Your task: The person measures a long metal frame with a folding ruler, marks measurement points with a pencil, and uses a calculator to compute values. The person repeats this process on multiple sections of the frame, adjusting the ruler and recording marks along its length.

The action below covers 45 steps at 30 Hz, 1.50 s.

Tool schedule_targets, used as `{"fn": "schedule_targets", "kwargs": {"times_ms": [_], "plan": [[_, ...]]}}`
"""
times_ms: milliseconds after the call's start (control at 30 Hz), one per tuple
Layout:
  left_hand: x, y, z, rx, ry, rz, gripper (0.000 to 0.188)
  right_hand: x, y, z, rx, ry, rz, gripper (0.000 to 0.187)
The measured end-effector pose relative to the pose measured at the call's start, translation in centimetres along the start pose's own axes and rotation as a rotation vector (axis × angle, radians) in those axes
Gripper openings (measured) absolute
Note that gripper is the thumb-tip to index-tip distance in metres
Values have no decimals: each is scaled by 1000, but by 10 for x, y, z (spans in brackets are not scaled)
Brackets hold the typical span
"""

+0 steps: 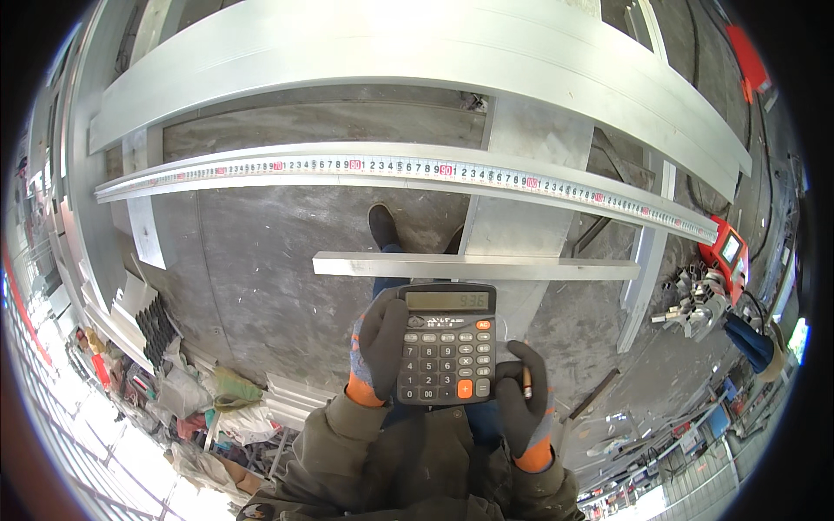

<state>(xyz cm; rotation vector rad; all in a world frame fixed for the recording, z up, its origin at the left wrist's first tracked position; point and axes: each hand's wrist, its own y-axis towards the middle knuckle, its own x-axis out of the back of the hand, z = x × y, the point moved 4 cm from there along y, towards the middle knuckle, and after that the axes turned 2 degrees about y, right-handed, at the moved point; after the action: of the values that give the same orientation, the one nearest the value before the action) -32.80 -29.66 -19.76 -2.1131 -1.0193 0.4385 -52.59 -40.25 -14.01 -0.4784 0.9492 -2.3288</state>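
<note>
A black desk calculator (435,374) with a grey display and orange keys is held up in front of my body. My gloved left hand (380,334) is closed around its left edge, the thumb near the display. My gloved right hand (524,395) is at the lower right edge of the calculator, fingers curled around a short pencil (526,384); whether it also supports the calculator I cannot tell. Beyond the calculator lies a short metal bar (473,267). Farther off, a tape measure blade (401,165) stretches along a long metal profile (295,181), ending at its red case (728,253) on the right.
A wide pale metal beam (365,52) spans the far side. Metal supports (521,221) cross under the profiles. Cut metal pieces (695,295) are piled at the right. Bags and scraps (234,391) lie on the left. My shoe (382,224) shows on the grey floor.
</note>
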Motion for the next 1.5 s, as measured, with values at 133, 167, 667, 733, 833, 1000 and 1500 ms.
{"fn": "schedule_targets", "kwargs": {"times_ms": [133, 167, 667, 733, 833, 1000, 1500], "plan": [[-8, -6, -4, 43, -18, -48, 34, 23, 15, 4, 34, 21, -70, 39], [-10, -7, -6, 19, -24, -44, 34, 28, 18, 7, 49, 22, -82, 38], [-11, 24, -37, -164, 200, 196, 56, 13, 93, 85, 524, -256, -209, 46], [-12, 34, -40, -222, 264, 229, 63, 2, 109, 94, 580, -259, -189, 36], [-16, 49, -45, -323, 321, 256, 71, -15, 130, 102, 661, -299, -188, 24], [-16, 66, -53, -264, 313, 326, 74, -36, 148, 102, 669, -324, -141, 20], [-14, 72, -50, -295, 407, 368, 76, -48, 156, 85, 823, -489, -222, 24]]}}
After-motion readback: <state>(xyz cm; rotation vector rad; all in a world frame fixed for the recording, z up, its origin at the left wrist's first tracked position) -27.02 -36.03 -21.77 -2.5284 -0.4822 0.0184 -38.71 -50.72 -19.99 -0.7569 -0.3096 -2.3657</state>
